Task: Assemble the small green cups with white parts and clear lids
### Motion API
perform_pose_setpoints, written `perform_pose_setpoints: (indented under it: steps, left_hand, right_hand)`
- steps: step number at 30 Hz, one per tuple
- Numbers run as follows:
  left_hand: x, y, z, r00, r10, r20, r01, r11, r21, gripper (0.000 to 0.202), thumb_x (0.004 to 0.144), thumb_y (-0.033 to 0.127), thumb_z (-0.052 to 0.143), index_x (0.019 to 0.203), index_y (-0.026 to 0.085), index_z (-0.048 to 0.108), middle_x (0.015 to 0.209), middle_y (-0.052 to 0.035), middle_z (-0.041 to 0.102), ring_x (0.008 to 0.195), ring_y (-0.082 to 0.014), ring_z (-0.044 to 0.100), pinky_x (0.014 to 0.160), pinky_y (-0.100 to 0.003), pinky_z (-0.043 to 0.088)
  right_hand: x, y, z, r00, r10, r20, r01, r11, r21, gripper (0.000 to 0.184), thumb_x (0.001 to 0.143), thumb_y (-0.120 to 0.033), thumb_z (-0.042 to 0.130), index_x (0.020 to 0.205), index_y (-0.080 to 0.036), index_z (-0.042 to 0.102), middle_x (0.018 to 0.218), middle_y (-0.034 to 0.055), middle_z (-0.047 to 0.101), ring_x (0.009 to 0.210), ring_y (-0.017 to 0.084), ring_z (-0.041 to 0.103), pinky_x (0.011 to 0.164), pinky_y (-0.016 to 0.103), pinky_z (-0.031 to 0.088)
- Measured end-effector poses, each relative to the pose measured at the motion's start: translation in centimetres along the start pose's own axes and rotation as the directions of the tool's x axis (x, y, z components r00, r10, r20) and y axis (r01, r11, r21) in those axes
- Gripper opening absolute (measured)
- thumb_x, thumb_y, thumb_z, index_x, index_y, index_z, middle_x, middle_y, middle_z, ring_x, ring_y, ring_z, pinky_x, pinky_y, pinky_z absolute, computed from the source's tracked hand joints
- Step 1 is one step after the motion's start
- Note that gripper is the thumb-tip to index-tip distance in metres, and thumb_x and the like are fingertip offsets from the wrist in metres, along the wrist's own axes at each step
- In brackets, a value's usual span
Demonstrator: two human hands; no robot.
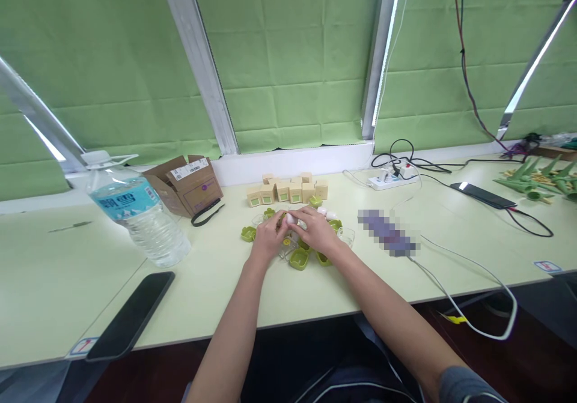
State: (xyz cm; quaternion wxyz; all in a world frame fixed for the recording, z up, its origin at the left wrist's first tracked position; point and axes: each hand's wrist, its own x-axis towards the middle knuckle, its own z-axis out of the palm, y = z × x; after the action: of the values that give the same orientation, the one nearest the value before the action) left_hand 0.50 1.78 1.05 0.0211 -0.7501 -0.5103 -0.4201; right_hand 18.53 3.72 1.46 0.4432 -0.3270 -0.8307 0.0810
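Note:
Both my hands meet over the middle of the pale green table [216,283]. My left hand [269,236] and my right hand [316,229] have their fingers curled together around a small white piece [291,217] pinched between them. Around and under the hands lie several small green plastic cases [299,259], some open, with a few clear lids [348,235]. Behind them stands a row of several small beige boxes [288,190] with green labels.
A water bottle [137,211] lies at the left beside an open cardboard box [189,184]. A black phone [130,316] rests near the front edge. A power strip [391,179], cables, another phone [483,194] and green parts [538,181] sit at the right.

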Motion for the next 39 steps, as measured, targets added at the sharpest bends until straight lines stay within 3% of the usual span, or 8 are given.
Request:
perform_pose_setpoints:
  steps: [6,12,16,22,31,39]
  left_hand:
    - [-0.04,-0.06,0.19,0.998,-0.039,-0.052,0.037,0.999,-0.031,0.033,0.098,0.040,0.050,0.115,0.021,0.072,0.090,-0.0048,0.077,0.072,-0.0173,0.068,0.074,-0.029,0.052]
    - [-0.10,0.24,-0.06,0.997,-0.060,-0.056,0.057,0.997,-0.051,0.034,0.097,0.043,0.054,0.117,0.021,0.071,0.081,-0.0019,0.073,0.069,-0.0162,0.066,0.072,-0.028,0.052]
    - [-0.16,0.21,-0.14,0.997,-0.064,-0.039,0.062,0.997,-0.056,0.032,0.095,0.044,0.058,0.115,0.022,0.070,0.078,-0.0008,0.070,0.070,-0.0167,0.066,0.072,-0.028,0.052]
    - [-0.13,-0.02,0.12,0.999,-0.034,-0.003,0.034,0.999,-0.006,0.027,0.097,0.038,0.053,0.113,0.022,0.068,0.083,-0.0022,0.072,0.072,-0.0177,0.067,0.071,-0.029,0.051]
    - [-0.11,0.21,0.21,0.999,0.004,0.038,-0.006,0.998,0.056,0.027,0.097,0.029,0.050,0.120,0.021,0.062,0.107,-0.0060,0.075,0.092,-0.0204,0.070,0.086,-0.032,0.053]
    - [-0.14,0.34,0.01,1.000,-0.002,0.025,0.001,1.000,0.014,0.025,0.096,0.028,0.053,0.117,0.022,0.063,0.097,-0.0038,0.074,0.081,-0.0185,0.068,0.079,-0.031,0.052]
  right_hand:
    - [-0.13,0.01,-0.14,1.000,0.009,-0.002,-0.009,0.998,0.066,0.032,0.097,-0.027,0.064,0.128,-0.023,0.069,0.113,0.0094,0.071,0.106,0.023,0.067,0.095,0.039,0.056]
    - [-0.18,0.11,0.02,1.000,0.019,0.025,-0.021,0.997,0.071,0.041,0.095,-0.027,0.067,0.136,-0.025,0.064,0.119,0.0093,0.068,0.112,0.024,0.065,0.098,0.041,0.056]
    - [-0.18,0.52,0.26,1.000,0.024,0.020,-0.025,0.997,0.068,0.041,0.091,-0.025,0.073,0.132,-0.027,0.068,0.118,0.0079,0.068,0.110,0.023,0.066,0.098,0.039,0.056]
    - [-0.22,0.61,0.02,1.000,-0.007,0.003,0.007,1.000,0.027,0.034,0.093,-0.027,0.070,0.127,-0.025,0.071,0.105,0.0061,0.072,0.096,0.020,0.069,0.089,0.034,0.057]
    - [0.02,0.74,-0.17,0.996,-0.083,-0.022,0.082,0.995,-0.062,0.033,0.090,-0.020,0.070,0.122,-0.024,0.073,0.099,0.0052,0.075,0.089,0.019,0.071,0.081,0.030,0.057]
    - [-0.06,0.16,-0.13,0.995,-0.058,-0.087,0.058,0.998,-0.002,0.037,0.081,-0.015,0.072,0.116,-0.024,0.075,0.101,0.0049,0.075,0.091,0.020,0.071,0.082,0.031,0.058]
